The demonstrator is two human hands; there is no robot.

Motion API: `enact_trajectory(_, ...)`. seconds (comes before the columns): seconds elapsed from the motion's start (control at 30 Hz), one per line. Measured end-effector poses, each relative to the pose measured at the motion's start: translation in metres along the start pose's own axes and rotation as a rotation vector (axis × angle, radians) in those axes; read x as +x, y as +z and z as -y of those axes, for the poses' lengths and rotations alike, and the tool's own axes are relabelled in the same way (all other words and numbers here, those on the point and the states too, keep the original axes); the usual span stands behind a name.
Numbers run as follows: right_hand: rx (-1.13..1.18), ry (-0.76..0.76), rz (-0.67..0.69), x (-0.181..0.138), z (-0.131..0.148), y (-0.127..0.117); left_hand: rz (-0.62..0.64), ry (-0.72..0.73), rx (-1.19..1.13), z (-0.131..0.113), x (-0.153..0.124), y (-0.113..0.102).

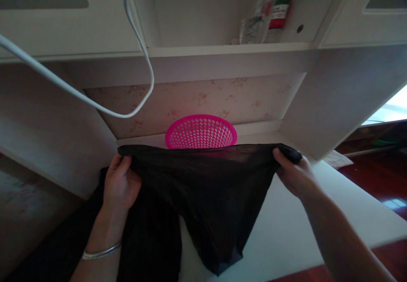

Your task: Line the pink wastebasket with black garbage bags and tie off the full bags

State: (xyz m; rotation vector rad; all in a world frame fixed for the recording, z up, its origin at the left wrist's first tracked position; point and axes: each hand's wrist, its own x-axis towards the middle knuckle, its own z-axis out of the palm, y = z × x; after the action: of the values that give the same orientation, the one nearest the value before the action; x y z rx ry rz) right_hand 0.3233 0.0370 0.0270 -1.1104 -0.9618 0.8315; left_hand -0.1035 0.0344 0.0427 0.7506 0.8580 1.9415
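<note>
A thin black plastic bag [216, 193] is stretched wide between both hands, its top edge nearly straight and its lower end hanging to a narrow bottom. My left hand [121, 182] pinches the bag's upper left corner, with a silver bangle [101, 252] on that wrist. At the upper right corner, my right hand [294, 171] grips the plastic between thumb and fingers. Just behind the bag's top edge stands a bright pink mesh basket [201, 131], and the bag hides its lower part.
A white cable [79, 93] loops down at the upper left. Clear plastic bottles [257, 19] and a red-and-green container [280, 10] stand on the open shelf above. White panels [346, 95] flank the white surface [286, 227]. Dark reddish floor [381, 180] shows at right.
</note>
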Motion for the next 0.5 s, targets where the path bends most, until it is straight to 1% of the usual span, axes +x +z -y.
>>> enact_trajectory(0.03, 0.091, 0.011, -0.007, 0.002, 0.0, -0.003, -0.001, 0.013, -0.008, -0.001, 0.0, -0.002)
enact_trajectory(0.1, 0.197, 0.013, -0.016, 0.006, 0.001, -0.007, -0.001, 0.04, -0.021, -0.003, 0.0, -0.003)
enact_trajectory(0.2, 0.269, -0.035, -0.041, 0.011, 0.005, -0.016, 0.001, 0.079, -0.042, -0.006, 0.0, -0.005)
enact_trajectory(0.27, 0.329, -0.087, -0.024, 0.012, 0.006, -0.023, 0.01, 0.08, -0.053, -0.009, -0.002, -0.006)
enact_trajectory(0.3, 0.352, -0.106, 0.01, 0.012, 0.005, -0.026, 0.02, 0.072, -0.063, -0.011, -0.004, -0.008)
enact_trajectory(0.37, 0.363, -0.113, 0.121, 0.01, 0.001, -0.031, 0.047, 0.033, -0.089, -0.015, -0.009, -0.011)
enact_trajectory(0.43, 0.29, -0.063, 0.241, 0.008, -0.006, -0.035, 0.083, -0.023, -0.098, -0.018, -0.014, -0.014)
enact_trajectory(0.5, 0.183, 0.007, 0.308, 0.006, -0.013, -0.036, 0.103, -0.073, -0.045, -0.018, -0.017, -0.016)
